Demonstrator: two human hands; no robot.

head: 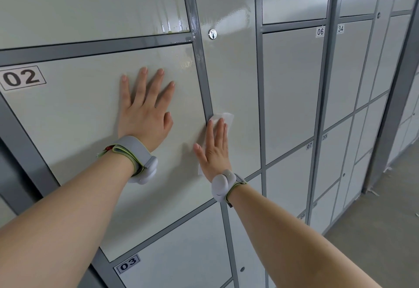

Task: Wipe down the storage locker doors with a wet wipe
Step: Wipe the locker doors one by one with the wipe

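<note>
My left hand (145,111) lies flat with spread fingers on the pale door of locker 02 (68,117). My right hand (214,149) presses a white wet wipe (223,117) with straight fingers against the grey vertical frame strip (205,88) and the tall narrow door (233,79) to its right. The wipe pokes out past the fingertips and below the palm. Wet streaks shine on the tall door around its round silver lock (212,34) and on the door above locker 02.
Locker 03 (181,262) is below, and doors 06 (292,79), 07 and 34 run off to the right. A second locker row (405,115) stands at the far right beside a grey floor (385,231). Both wrists wear grey bands.
</note>
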